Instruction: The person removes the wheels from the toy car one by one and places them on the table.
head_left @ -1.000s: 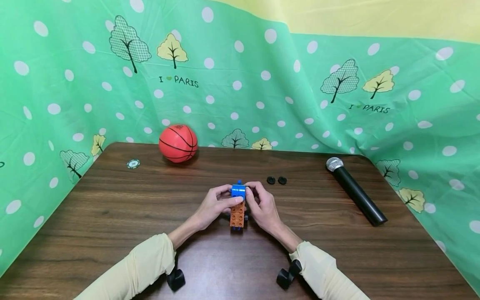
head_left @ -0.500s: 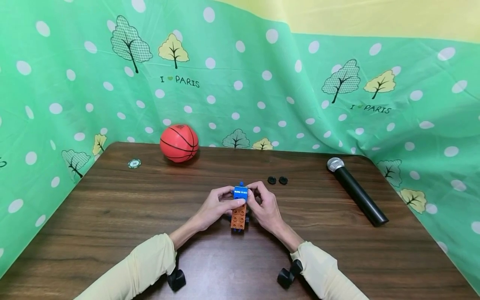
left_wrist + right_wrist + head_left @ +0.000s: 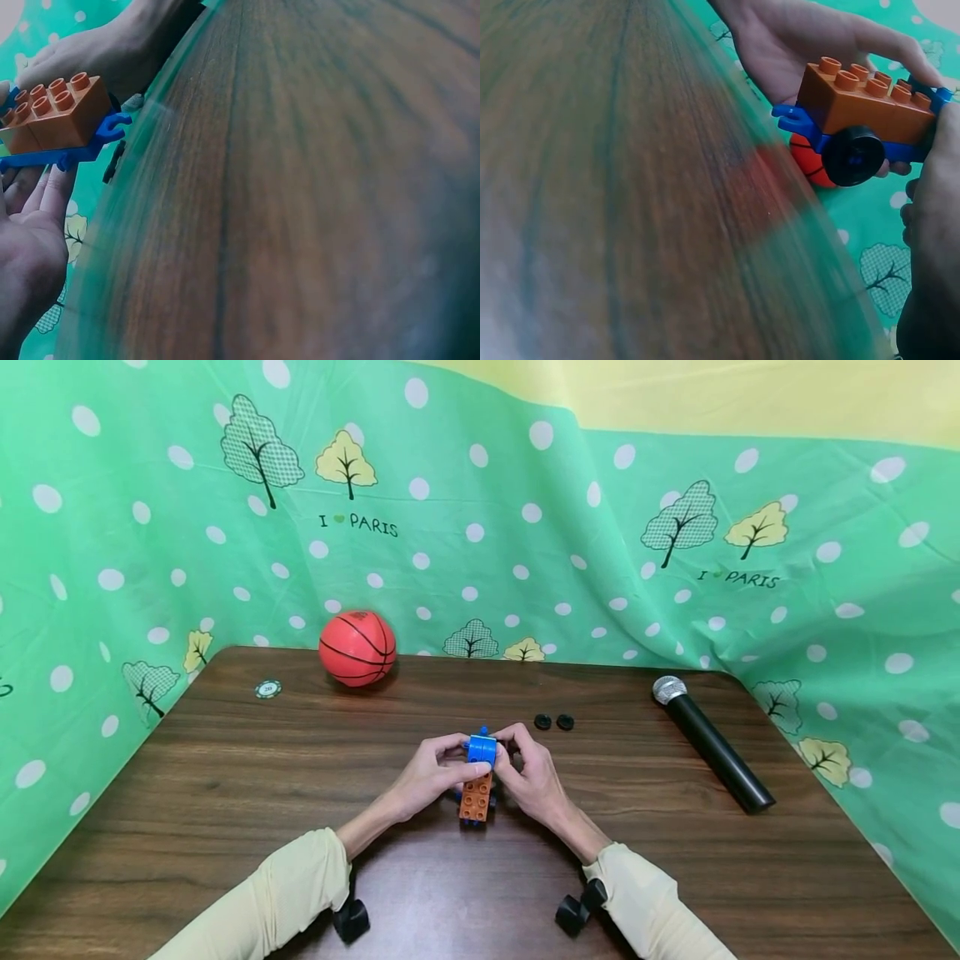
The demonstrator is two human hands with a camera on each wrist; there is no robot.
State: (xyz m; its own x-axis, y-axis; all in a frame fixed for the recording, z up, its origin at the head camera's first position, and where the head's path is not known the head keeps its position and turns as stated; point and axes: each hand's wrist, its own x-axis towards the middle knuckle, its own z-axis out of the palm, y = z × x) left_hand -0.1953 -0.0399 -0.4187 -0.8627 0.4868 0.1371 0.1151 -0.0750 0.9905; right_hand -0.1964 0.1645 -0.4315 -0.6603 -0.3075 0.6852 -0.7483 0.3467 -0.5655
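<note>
Over the middle of the table, both hands hold a toy block car [image 3: 474, 802] with orange studded bricks [image 3: 870, 101] on a blue base [image 3: 82, 152]. My left hand [image 3: 429, 775] grips it from the left, thumb on top behind the blue rounded block [image 3: 482, 748], fingers underneath. On the right, my right hand [image 3: 531, 779] pinches the car's side near that blue end; what its fingertips cover is hidden. A black wheel [image 3: 853, 156] sits on the right side at the near end. Two loose black wheels [image 3: 553, 722] lie on the table just beyond the right hand.
A red toy basketball [image 3: 357, 648] rests at the table's back left, beside a poker chip [image 3: 267, 689]. A black microphone [image 3: 712, 743] lies to the right. Behind the wooden table [image 3: 225, 760] hangs a green dotted curtain [image 3: 480, 502].
The blue end of the car has shifted slightly to the right and nearer, so the car is a little slanted. Both hands keep their hold in almost the same place.
</note>
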